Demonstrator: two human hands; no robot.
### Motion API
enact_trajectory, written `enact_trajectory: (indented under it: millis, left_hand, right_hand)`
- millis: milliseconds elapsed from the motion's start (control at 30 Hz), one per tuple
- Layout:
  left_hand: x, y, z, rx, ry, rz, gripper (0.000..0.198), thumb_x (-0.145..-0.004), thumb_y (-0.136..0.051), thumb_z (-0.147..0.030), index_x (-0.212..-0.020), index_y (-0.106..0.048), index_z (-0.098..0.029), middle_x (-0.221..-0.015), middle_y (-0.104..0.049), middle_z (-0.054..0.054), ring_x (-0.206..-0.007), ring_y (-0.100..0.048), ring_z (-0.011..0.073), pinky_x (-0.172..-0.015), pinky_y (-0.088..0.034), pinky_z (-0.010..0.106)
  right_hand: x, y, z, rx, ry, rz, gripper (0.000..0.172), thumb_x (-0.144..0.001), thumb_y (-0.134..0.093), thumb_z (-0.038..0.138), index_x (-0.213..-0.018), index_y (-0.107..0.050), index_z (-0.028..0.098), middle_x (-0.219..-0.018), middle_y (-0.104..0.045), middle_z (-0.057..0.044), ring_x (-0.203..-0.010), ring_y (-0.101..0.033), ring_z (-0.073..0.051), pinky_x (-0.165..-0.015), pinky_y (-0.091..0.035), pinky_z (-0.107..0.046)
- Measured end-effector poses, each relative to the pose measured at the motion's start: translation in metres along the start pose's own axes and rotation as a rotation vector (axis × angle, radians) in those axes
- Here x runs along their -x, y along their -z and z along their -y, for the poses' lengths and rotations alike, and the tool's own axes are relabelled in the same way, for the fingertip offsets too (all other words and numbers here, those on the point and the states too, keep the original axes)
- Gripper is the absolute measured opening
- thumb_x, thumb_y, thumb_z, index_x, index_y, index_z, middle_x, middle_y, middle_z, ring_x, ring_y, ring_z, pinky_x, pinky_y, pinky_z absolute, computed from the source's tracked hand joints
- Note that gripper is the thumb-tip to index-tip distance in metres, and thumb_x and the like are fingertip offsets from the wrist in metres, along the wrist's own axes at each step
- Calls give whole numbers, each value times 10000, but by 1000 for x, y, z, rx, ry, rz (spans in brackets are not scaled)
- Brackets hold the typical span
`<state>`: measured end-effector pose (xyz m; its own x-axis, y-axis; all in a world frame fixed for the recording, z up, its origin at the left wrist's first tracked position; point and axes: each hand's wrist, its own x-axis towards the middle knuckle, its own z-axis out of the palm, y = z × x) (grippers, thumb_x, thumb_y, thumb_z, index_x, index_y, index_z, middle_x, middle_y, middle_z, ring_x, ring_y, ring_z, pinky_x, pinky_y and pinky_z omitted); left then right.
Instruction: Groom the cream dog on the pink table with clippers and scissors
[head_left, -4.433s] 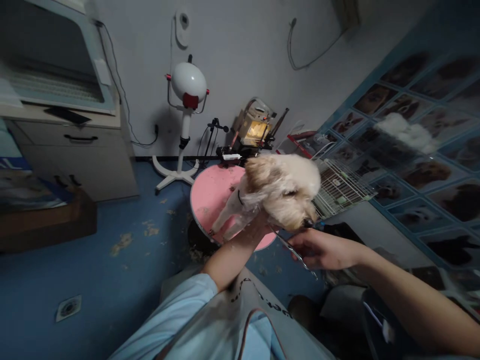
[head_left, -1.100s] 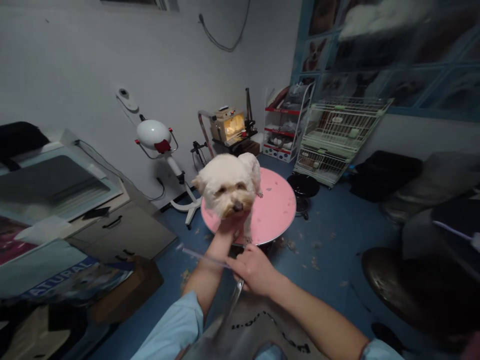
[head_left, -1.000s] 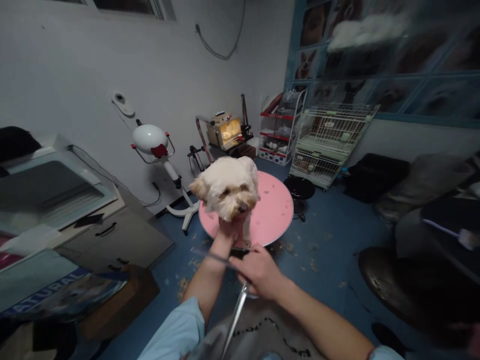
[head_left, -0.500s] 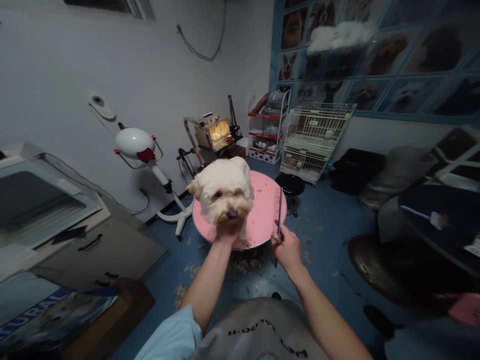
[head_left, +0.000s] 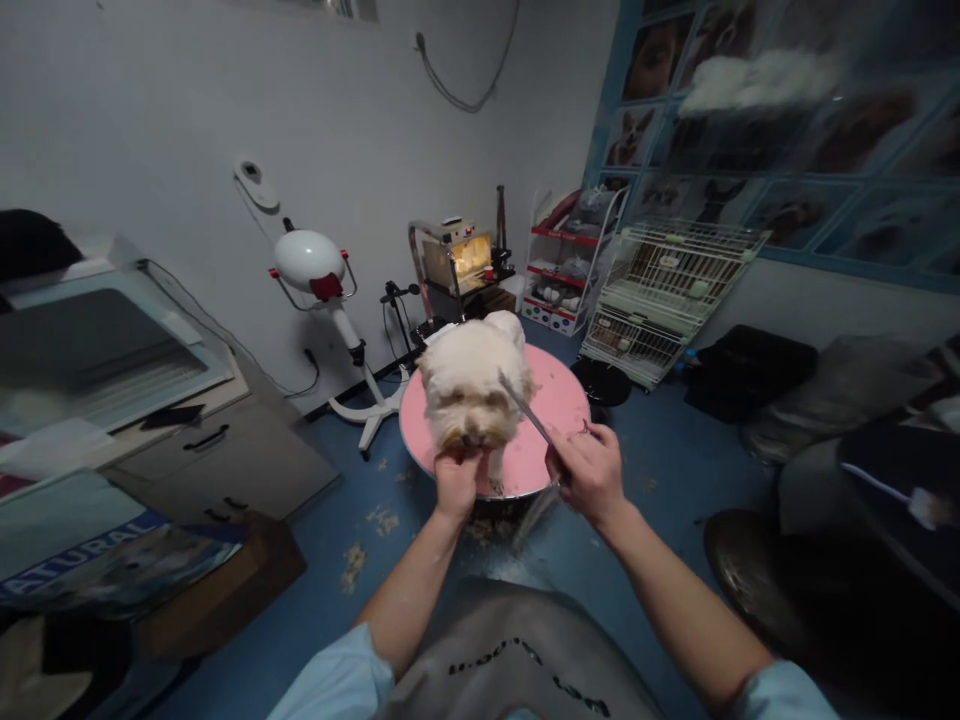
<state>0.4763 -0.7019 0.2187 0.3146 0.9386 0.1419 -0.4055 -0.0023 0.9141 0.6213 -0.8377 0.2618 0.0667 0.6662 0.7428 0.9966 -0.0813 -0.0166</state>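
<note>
A cream-white dog [head_left: 469,370] is on a round pink table [head_left: 555,390], facing me. Under its mouth, my left hand [head_left: 456,485] is closed on the fur of the chin. My right hand [head_left: 589,470] grips scissors [head_left: 525,408], whose long blades point up and left to the side of the dog's head. Whether the blades are apart cannot be made out. A blurred pale strip [head_left: 534,518] hangs below the right hand; it looks like the comb, but motion smears it.
A white dryer on a stand [head_left: 311,262] stands to the left, near a cabinet [head_left: 232,470]. Behind the table are a shelf rack [head_left: 566,265], a wire cage [head_left: 660,290] and a black stool [head_left: 602,382]. Hair clippings [head_left: 352,568] lie on the blue floor.
My right hand has turned: the comb no longer stands upright, and scissors now point at the dog's head. My left hand's hold has shifted under the chin, and the dog's head faces me more squarely.
</note>
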Motion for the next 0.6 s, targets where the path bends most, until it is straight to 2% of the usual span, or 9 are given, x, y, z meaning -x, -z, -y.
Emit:
enact_trajectory:
  millis: [100,233,333,467,500,567,600]
  left_hand:
    - [4,-8,-9,28,19,-38,318,-629,-813,-438,-662,-684,-149,-667,-679,36,-615,-606,142,-624,-527,271]
    - [5,-4,-23,-129,32,-30,339,-659,-776,-451,-560,-639,-157,-516,-573,8,-466,-481,97,-460,-396,218]
    - [5,-3,-34,-200,0,-53,375,-658,-767,-485,-542,-618,-161,-465,-521,-6,-421,-425,84,-417,-335,207]
    - [5,-7,-42,-238,-66,-66,451,-689,-733,-521,-488,-549,-162,-427,-490,-15,-403,-415,76,-423,-336,202]
    - [5,-8,-43,-258,-73,-59,454,-698,-728,-513,-482,-545,-159,-430,-499,-12,-410,-426,76,-434,-345,201]
    - [4,-8,-43,-308,-81,-57,439,-703,-726,-494,-487,-559,-151,-450,-530,-2,-427,-448,79,-450,-358,200]
    - [4,-7,-44,-327,-91,-70,430,-707,-724,-487,-493,-565,-149,-458,-539,0,-435,-454,80,-455,-359,200]
  right_hand:
    - [15,-24,14,-41,-50,-110,353,-892,-511,170,-1202,-679,185,-632,-580,20,-629,-527,-119,-930,-378,-357]
    - [23,-52,38,-67,-288,-233,399,-898,-468,157,-1264,-622,116,-675,-632,-8,-626,-555,-142,-894,-408,-372]
    - [17,-65,42,-133,-234,-175,405,-877,-472,166,-1238,-650,131,-632,-613,2,-619,-558,-146,-882,-402,-373]
    - [6,-73,36,-93,-383,-244,415,-891,-447,150,-1255,-639,101,-625,-622,-7,-596,-554,-143,-886,-400,-367]
    - [5,-75,35,-113,-382,-246,406,-899,-448,166,-1251,-641,104,-612,-613,-4,-592,-551,-144,-892,-402,-368]
    - [4,-82,34,-212,-356,-170,383,-913,-453,224,-1222,-659,127,-608,-598,-2,-622,-564,-151,-914,-404,-368]
    - [5,-87,33,-268,-391,-109,372,-923,-445,256,-1194,-670,136,-623,-600,-8,-651,-576,-157,-915,-408,-362]
